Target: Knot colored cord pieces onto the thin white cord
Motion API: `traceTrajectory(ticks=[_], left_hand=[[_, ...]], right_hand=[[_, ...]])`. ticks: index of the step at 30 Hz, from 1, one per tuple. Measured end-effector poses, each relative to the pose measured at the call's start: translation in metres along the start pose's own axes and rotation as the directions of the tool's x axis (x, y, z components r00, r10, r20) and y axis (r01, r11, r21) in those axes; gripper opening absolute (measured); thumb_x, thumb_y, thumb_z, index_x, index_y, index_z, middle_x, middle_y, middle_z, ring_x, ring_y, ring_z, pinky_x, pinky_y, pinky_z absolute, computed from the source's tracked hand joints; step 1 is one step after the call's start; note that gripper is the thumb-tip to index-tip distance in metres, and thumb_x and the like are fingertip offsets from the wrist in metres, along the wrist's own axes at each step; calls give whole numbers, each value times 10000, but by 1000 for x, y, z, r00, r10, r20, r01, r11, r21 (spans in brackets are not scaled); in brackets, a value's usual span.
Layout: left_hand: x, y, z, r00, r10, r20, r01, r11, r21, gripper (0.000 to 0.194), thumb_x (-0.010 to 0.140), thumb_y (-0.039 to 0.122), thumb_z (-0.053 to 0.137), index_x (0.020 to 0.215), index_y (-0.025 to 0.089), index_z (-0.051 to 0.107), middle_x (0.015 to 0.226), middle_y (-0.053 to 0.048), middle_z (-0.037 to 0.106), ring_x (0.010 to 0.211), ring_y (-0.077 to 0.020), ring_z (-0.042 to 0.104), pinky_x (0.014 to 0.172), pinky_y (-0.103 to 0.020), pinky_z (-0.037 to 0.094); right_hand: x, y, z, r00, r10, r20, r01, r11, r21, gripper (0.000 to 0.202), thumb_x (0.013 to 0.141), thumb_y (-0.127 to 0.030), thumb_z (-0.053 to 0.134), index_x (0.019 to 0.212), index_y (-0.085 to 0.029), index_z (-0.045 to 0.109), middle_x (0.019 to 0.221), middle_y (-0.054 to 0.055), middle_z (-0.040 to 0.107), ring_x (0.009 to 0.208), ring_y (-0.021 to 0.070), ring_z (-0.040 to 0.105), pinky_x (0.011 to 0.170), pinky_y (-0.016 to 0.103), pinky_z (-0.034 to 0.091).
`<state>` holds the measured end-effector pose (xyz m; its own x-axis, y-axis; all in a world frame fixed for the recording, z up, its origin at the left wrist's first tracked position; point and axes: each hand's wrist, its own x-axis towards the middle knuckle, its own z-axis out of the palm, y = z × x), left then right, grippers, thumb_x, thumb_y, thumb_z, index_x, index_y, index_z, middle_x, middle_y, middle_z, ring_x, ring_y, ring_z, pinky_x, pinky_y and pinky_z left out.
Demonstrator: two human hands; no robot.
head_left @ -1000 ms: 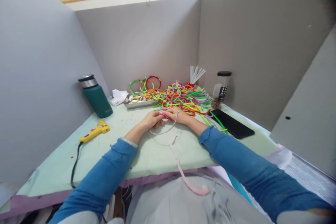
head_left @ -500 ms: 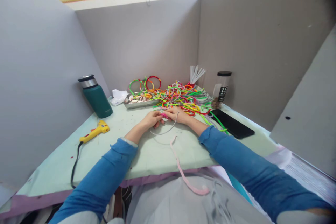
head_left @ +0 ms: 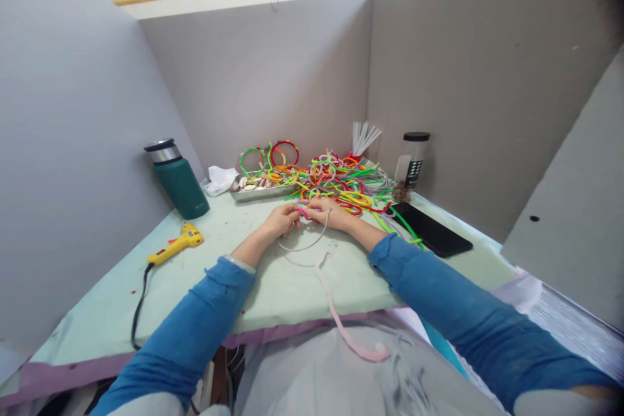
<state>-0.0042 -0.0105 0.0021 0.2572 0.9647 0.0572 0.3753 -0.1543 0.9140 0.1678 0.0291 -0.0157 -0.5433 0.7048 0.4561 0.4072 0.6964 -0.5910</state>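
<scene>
Hands meet over the middle of the desk [head_left: 287,292], fingertips nearly touching around a small bright-pink piece [head_left: 303,212]. The left hand [head_left: 281,222] pinches it from one side; the right hand [head_left: 331,213] pinches at the other, though its exact grip is partly hidden. A thin grey cord [head_left: 295,250] curves in an open arc below them, between the two hands; how it joins the pink piece cannot be told. Nearer the body, a pale-pink strip [head_left: 332,304] runs over the desk's front edge onto grey cloth [head_left: 292,370]. Just beyond the hands lie a tangled heap of coloured stems [head_left: 336,175] and a metal tray [head_left: 263,194] of shells. A yellow glue gun [head_left: 179,244] rests at left, a black phone [head_left: 431,229] at right.
</scene>
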Motion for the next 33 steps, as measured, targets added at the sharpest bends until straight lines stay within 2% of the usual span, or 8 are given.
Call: traceTrajectory(ticks=[6,13,20,28,33], left_hand=[[4,-1,-1,997,19,-74,-18,1000,14,92,825,240,483,803,154,508,515,63,498,274,-19,294,298,-165,201],[2,4,-1,987,45,-157,-42,999,24,168,812,315,507,825,151,545,482,77,454,289,-16,269,312,-156,185],[2,6,-2,980,58,-190,-57,998,13,188,818,343,495,836,160,534,451,91,373,307,-25,259,323,-156,176],[2,4,-3,988,64,-138,-66,998,-15,204,808,365,521,825,161,524,451,90,353,318,-26,259,325,-156,197],[0,3,-4,997,31,-72,-38,994,-102,258,787,416,540,846,166,520,484,86,371,313,-18,242,320,-158,199]], right_hand=[[-2,-8,-3,1000,-7,-21,8,999,35,375,838,-432,422,773,-122,621,618,-4,554,542,80,449,520,202,305],[-2,-12,-6,998,40,-56,-38,999,38,394,814,-472,442,759,-116,602,613,-4,535,545,86,432,514,207,290],[-3,-10,-5,994,58,-94,-54,998,44,433,798,-521,436,732,-119,583,619,-8,523,548,80,414,498,202,269],[-2,-9,-3,996,30,-80,-18,988,152,398,786,-500,463,756,-121,581,636,-5,516,552,78,402,495,197,285],[-3,-12,-5,999,40,-3,-38,959,280,378,727,-480,547,824,-120,604,645,4,560,555,90,459,505,196,330]])
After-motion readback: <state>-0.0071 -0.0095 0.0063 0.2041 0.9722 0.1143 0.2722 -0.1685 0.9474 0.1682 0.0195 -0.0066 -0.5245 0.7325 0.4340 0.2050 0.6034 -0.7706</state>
